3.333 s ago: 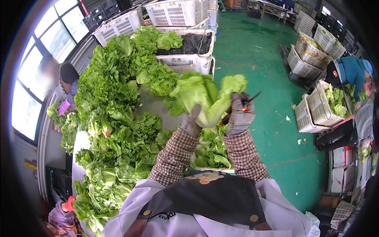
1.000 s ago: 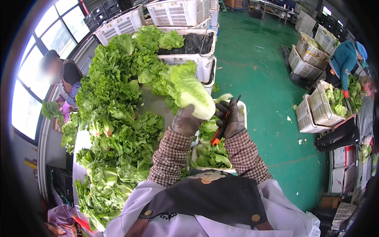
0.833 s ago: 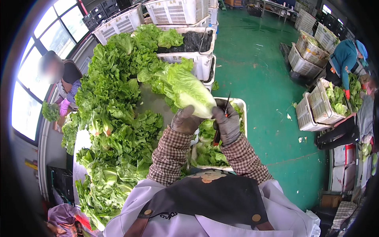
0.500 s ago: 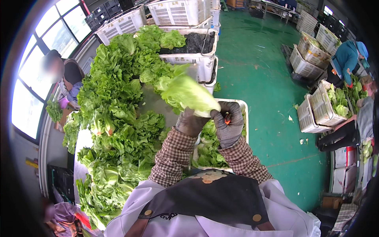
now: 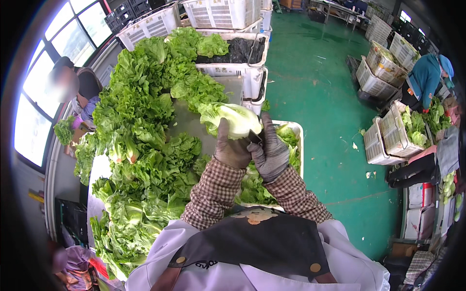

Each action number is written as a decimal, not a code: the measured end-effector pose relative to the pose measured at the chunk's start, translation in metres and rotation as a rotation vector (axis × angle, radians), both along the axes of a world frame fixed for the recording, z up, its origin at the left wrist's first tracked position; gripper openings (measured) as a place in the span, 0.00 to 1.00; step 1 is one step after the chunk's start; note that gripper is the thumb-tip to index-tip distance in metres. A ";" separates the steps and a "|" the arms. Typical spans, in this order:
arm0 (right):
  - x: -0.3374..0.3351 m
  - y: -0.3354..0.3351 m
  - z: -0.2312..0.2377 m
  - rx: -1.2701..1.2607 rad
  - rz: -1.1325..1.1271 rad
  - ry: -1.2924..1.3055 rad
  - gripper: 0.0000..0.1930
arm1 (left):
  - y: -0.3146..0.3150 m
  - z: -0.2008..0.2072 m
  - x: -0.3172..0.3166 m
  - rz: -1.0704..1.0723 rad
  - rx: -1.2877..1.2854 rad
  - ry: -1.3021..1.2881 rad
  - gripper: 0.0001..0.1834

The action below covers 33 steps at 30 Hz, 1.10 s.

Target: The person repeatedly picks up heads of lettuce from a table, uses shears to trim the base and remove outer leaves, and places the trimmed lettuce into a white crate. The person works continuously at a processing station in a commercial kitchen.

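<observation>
Out over the table's right side, my gloved left hand (image 5: 230, 148) is closed round a head of lettuce (image 5: 239, 120), thumb over its pale ribs. The lettuce lies nearly level, leafy end to the left, stem end to the right. My gloved right hand (image 5: 272, 154) is closed by that stem end, with the dark blade of a small knife (image 5: 256, 137) showing between its thumb and fingers. The knife's handle is hidden in the glove. Below my hands stands a white crate (image 5: 302, 150) with lettuce in it.
Heaped lettuce (image 5: 141, 106) covers much of the metal table (image 5: 187, 123) on my left. White crates (image 5: 242, 72) are stacked ahead, one lined with black plastic (image 5: 238, 51). On the right, a person in blue (image 5: 423, 77) works by more crates (image 5: 400, 128). Another person (image 5: 87, 92) stands left.
The lettuce has tipped down from a raised, blurred slant to nearly level. My right hand has turned, and the knife's blade now shows at the stem end.
</observation>
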State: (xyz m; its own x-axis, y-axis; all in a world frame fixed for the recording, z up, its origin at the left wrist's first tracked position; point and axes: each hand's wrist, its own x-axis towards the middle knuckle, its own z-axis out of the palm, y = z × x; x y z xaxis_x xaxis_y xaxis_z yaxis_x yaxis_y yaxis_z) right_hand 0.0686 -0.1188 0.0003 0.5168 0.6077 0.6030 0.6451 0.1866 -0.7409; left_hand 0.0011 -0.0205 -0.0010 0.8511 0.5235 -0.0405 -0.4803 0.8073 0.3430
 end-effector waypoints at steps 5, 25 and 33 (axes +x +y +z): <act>0.001 0.004 -0.007 0.098 0.009 0.095 0.25 | 0.010 -0.004 -0.015 -0.201 0.014 -0.304 0.33; -0.004 -0.006 0.016 0.021 0.283 1.015 0.20 | 0.007 0.037 -0.035 0.029 0.501 -0.027 0.41; -0.018 -0.003 0.042 0.120 0.073 -0.026 0.24 | 0.041 -0.031 -0.018 -0.026 0.636 -0.073 0.45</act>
State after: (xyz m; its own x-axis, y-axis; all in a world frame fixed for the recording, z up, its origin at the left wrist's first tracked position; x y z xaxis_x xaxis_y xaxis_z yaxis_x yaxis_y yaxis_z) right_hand 0.0503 -0.1218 0.0427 0.4577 0.5659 0.6858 0.6451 0.3195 -0.6941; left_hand -0.0170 0.0200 -0.0315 0.8526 0.4052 0.3301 -0.5037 0.4686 0.7257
